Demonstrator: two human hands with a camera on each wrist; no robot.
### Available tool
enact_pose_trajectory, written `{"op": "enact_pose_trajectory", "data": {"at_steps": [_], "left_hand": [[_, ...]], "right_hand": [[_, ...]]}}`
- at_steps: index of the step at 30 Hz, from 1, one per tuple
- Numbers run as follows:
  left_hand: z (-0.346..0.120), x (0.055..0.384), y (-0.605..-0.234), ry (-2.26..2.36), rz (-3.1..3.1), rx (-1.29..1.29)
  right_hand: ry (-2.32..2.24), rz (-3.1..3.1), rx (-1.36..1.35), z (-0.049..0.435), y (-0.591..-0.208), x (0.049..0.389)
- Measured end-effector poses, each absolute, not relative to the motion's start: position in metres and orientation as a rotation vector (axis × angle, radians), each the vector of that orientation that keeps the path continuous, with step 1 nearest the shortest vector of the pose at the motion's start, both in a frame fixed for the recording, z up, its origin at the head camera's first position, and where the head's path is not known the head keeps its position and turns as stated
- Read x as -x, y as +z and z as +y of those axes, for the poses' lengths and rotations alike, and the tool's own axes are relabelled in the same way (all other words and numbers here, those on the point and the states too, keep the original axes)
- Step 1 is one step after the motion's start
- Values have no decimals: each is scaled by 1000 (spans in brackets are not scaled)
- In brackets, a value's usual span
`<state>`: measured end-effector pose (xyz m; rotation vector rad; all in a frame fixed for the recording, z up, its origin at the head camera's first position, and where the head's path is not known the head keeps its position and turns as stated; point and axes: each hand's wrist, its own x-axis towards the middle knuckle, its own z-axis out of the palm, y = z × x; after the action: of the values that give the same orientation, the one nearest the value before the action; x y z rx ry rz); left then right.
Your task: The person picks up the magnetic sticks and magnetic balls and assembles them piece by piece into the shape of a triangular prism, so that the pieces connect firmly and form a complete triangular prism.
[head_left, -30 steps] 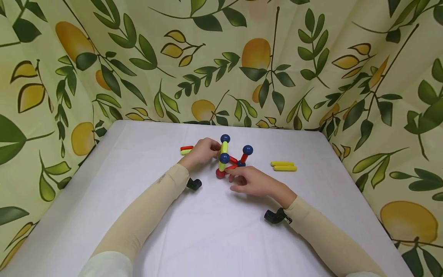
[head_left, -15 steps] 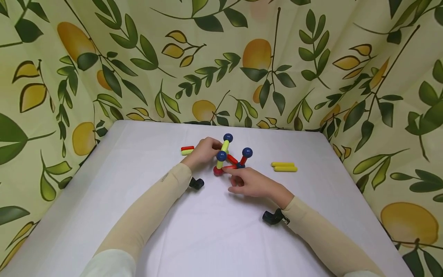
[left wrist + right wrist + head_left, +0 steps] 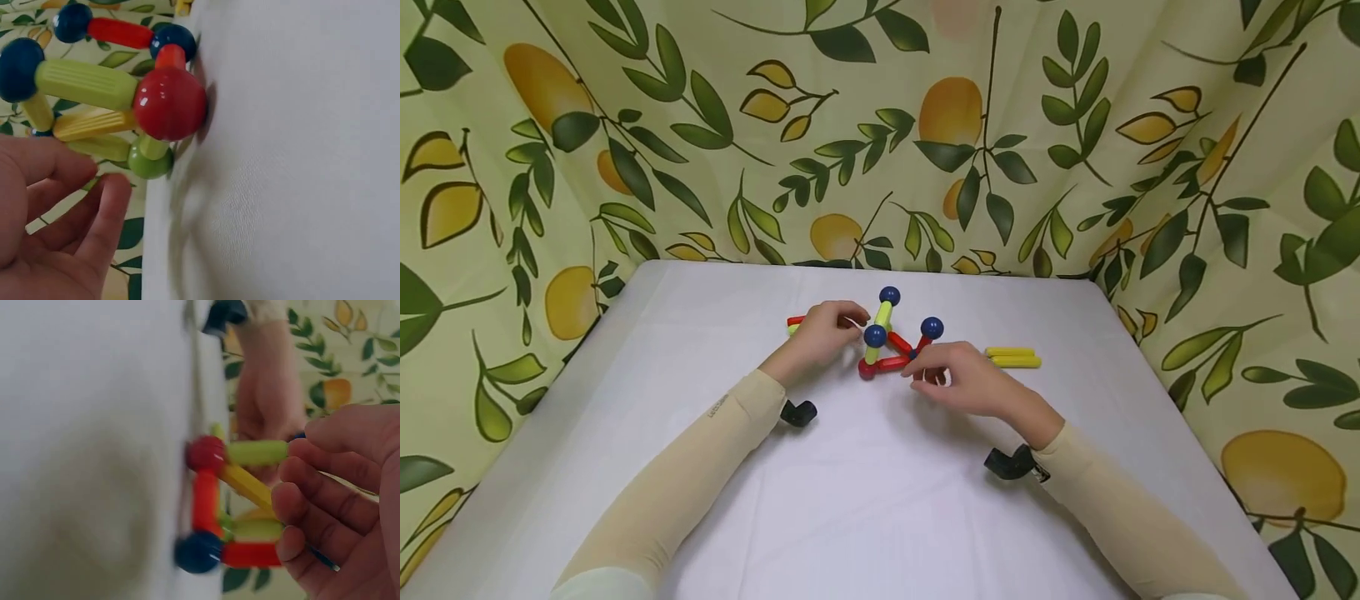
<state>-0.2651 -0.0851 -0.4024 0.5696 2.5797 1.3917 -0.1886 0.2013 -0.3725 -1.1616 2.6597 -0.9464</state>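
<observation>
A frame of magnetic rods and balls [image 3: 893,363] stands on the white table. Red rods run low along it, with a red ball [image 3: 170,104] at the near corner and a green ball [image 3: 150,157] behind. Blue balls [image 3: 876,336] top its upright rods; yellow and yellow-green rods [image 3: 87,84] show between. My left hand [image 3: 823,333] is just left of the frame, fingers loosely bent, a gap between thumb and fingertips. At the frame's right front hovers my right hand [image 3: 962,379], fingers loosely curled with nothing between them; it overlaps the frame in the right wrist view.
Two loose yellow rods [image 3: 1013,362] lie side by side to the right. A red rod [image 3: 794,321] and a yellow-green one lie left, partly behind my left hand. A leaf-patterned curtain [image 3: 850,167] surrounds the table's back and sides. Black cameras [image 3: 1009,463] sit at the wrists.
My right fingertip has left the red ball, and that hand has drawn back to the right. My left hand has moved slightly left, off the frame. The frame still stands.
</observation>
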Motion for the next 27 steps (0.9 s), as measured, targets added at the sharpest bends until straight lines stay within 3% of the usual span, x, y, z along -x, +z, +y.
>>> {"op": "enact_pose_trajectory", "data": {"at_steps": [6,11,27], "left_hand": [[-98,253,-404,1359,2459,-635],[-98,248,-412,1364,2411,-646],[-96,243,-426,1379,2456,-680]], "right_hand": [[-1029,2906,1230,245,-330,197],[-993,3082,1120,283,-315,207],[-616,2980,648,325,-345,225]]}}
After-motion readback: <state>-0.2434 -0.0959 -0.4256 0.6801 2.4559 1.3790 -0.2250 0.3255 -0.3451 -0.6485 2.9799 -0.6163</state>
